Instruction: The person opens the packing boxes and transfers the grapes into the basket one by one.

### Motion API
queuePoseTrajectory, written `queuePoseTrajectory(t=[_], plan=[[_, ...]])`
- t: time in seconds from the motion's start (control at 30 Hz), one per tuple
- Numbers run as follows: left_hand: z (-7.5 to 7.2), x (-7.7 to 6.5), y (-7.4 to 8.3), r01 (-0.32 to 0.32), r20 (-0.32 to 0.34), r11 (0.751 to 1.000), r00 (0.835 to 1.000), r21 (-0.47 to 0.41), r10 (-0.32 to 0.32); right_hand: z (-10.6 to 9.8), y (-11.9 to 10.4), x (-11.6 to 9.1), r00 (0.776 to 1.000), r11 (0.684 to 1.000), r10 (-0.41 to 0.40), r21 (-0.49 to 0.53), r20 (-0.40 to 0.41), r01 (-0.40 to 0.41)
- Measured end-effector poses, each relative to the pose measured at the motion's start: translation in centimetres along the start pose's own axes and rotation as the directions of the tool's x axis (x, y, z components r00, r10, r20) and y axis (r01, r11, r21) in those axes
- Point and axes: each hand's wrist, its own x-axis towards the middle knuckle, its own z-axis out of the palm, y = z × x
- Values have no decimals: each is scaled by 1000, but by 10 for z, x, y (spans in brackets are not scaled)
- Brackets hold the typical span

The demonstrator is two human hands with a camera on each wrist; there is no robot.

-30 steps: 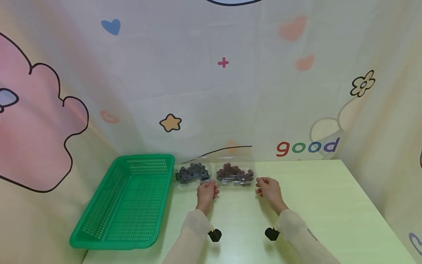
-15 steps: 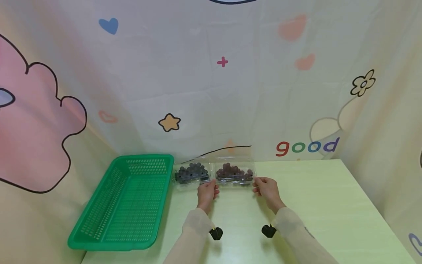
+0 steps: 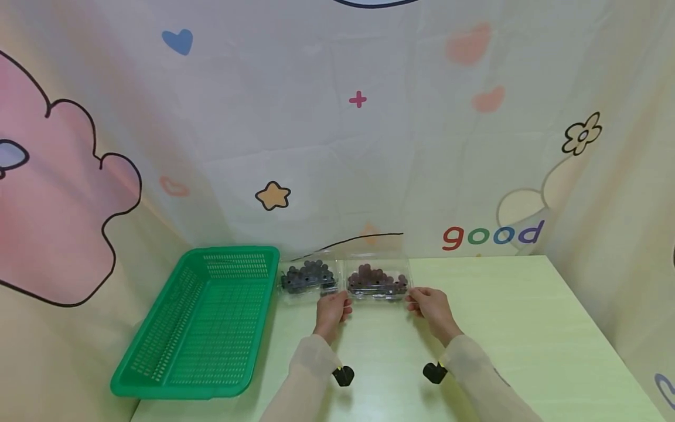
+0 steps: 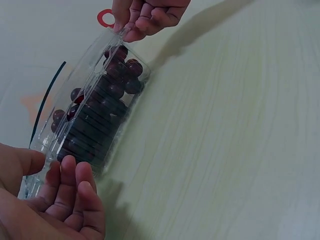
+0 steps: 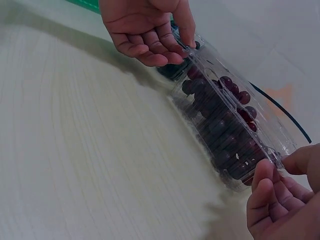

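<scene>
Far over on the left I see a big green basket (image 3: pixel 195 391) with lots of little holes, sitting on the pale table (image 3: pixel 527 328). Just beside it, to the right, is a clear box (image 3: pixel 300 298) with dark grapes (image 3: pixel 308 276) inside. Next comes the left hand (image 3: pixel 331 313), in front of the place where the two boxes meet. I can see it pinching the near left corner of a second clear box (image 3: pixel 378 291), with the thumb on one side and the fingers bent on the other. This box has red-purple grapes (image 3: pixel 369 273) in it. It lies right between the two hands and a bit farther from me than they are, so each hand touches one front corner. I cannot tell if its bottom is flat on the table. At its right end is the right hand (image 3: pixel 432 308), which pinches the near right corner between thumb and bent fingers. Both arms have light sleeves (image 3: pixel 311 357), and a small black thing (image 3: pixel 344 375) pokes out by each wrist. Behind it all hangs a pale cloth (image 3: pixel 358 164), with the word "good" in bright letters (image 3: pixel 493 234) toward the right.
</scene>
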Motion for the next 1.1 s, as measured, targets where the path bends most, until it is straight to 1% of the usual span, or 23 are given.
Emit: queuePoseTrajectory(t=[0.3,0.47,0.57,0.7,0.97,1.1], plan=[[-7,-4,-1,12,81,999,997,40,-15,-6,1,-9,999,999,36,-17,28,-35],[-9,-9,-2,41,96,998,994,51,-46,-9,2,-14,998,1000,23,-16,51,-22],[-10,-12,-2,53,100,997,993,53,-59,-10,3,-16,998,1000,18,-18,52,-17],[-11,-15,-1,52,107,998,993,45,-56,-11,5,-19,998,1000,4,-23,61,-2],[-13,-18,-1,20,114,999,993,25,-22,-14,7,-27,997,999,-25,-47,78,28],[-15,-20,-1,2,131,1000,991,14,-4,-16,8,-31,995,997,-36,-66,91,42]])
